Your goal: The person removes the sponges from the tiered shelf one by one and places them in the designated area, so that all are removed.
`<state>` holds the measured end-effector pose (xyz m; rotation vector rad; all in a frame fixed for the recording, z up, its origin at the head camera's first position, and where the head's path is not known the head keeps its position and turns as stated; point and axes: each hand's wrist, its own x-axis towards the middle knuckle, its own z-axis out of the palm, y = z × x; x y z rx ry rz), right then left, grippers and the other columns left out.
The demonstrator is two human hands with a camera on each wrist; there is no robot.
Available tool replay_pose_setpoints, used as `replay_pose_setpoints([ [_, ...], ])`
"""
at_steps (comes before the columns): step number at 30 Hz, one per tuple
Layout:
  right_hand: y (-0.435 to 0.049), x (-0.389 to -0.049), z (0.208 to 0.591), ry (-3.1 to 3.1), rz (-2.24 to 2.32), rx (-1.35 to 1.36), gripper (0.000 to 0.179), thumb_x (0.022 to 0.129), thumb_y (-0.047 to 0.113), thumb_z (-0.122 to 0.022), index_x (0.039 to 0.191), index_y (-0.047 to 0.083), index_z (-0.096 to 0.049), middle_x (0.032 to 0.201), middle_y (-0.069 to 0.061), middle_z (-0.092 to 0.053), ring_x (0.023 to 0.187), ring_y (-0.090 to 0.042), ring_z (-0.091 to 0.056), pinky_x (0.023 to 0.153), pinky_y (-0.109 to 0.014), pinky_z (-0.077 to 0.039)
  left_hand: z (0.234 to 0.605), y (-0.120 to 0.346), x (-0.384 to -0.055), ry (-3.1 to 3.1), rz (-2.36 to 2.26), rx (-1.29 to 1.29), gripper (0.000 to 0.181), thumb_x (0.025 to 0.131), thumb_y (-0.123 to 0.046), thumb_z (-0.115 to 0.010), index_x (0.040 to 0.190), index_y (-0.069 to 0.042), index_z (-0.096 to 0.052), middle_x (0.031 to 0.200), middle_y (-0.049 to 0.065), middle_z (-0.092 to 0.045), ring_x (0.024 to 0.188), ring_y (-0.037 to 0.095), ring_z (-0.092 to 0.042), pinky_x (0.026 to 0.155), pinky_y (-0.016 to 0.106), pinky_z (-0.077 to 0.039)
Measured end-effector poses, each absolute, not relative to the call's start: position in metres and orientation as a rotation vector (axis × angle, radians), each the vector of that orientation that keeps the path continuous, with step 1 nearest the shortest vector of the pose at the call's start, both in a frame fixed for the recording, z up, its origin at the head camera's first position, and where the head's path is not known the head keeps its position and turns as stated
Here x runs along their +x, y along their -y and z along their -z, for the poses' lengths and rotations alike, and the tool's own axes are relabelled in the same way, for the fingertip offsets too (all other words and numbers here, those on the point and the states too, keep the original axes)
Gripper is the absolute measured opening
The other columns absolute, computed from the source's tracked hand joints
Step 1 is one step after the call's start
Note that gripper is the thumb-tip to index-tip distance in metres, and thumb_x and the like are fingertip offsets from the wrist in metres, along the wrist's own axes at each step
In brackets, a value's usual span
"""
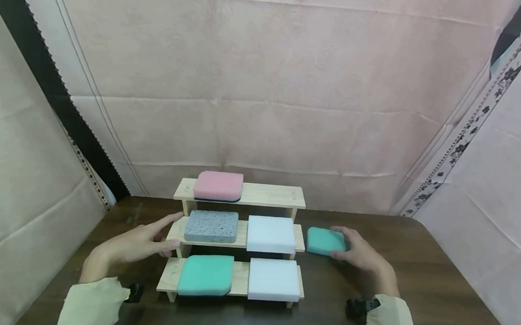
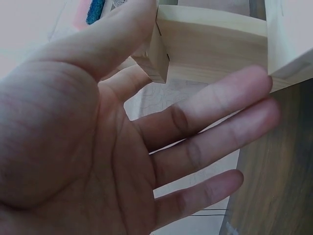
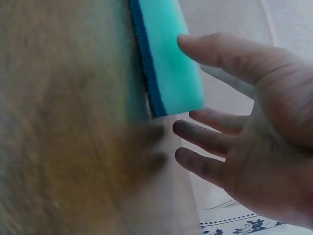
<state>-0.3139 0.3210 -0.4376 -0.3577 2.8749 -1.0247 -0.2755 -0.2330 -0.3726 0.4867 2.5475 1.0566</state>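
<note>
I can read no text, label, brand, number or sign from here, in the head view or in either wrist view.
</note>
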Motion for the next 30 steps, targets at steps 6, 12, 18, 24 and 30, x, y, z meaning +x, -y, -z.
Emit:
replay_pose_setpoints([
  [6,-0.319,-0.305,0.423,-2.904,1.052,-0.373,0.065,0.094,0.033,-0.072,0.147,0.006,-0.045,0.150,-0.024,-0.037,0.138,-0.048,-0.034,0.105,-0.069,-0.031,0.372,0.232,-0.274,-2.562,-1.045,0.494,0.082,0.100,-0.044,-0.060,0.162,-0.019,-0.012,0.136,0.021,-0.054,0.094,0.020,-0.066,0.093,0.067,-0.043],
  [12,-0.307,-0.296,0.402,-2.977,1.100,-0.389,0.059,0.100,0.037,-0.062,0.148,0.008,-0.044,0.154,-0.021,-0.035,0.142,-0.046,-0.029,0.106,-0.069,-0.029,0.372,0.231,-0.273,-2.557,-1.047,0.474,0.083,0.099,-0.046,-0.060,0.162,-0.019,-0.013,0.127,0.016,-0.061,0.097,0.021,-0.065,0.095,0.069,-0.040],
  [18,-0.283,-0.292,0.384,-3.062,1.182,-0.470,0.057,0.101,0.042,-0.060,0.145,0.009,-0.047,0.153,-0.018,-0.038,0.142,-0.042,-0.031,0.107,-0.067,-0.029,0.372,0.231,-0.272,-2.574,-1.029,0.484,0.084,0.099,-0.047,-0.060,0.161,-0.016,-0.014,0.116,0.012,-0.067,0.097,0.022,-0.066,0.094,0.069,-0.041],
  [24,-0.258,-0.292,0.372,-3.125,1.220,-0.488,0.057,0.102,0.043,-0.057,0.145,0.008,-0.047,0.154,-0.019,-0.036,0.142,-0.042,-0.031,0.107,-0.068,-0.029,0.374,0.228,-0.273,-2.581,-1.018,0.498,0.083,0.098,-0.049,-0.060,0.161,-0.018,-0.015,0.110,0.009,-0.068,0.095,0.022,-0.065,0.095,0.069,-0.040],
  [30,-0.233,-0.300,0.347,-3.123,1.186,-0.562,0.061,0.102,0.049,-0.054,0.148,0.011,-0.043,0.153,-0.015,-0.038,0.141,-0.039,-0.035,0.106,-0.065,-0.033,0.373,0.229,-0.272,-2.611,-0.990,0.514,0.084,0.098,-0.050,-0.060,0.161,-0.016,-0.016,0.104,0.008,-0.069,0.091,0.021,-0.066,0.094,0.066,-0.043],
])
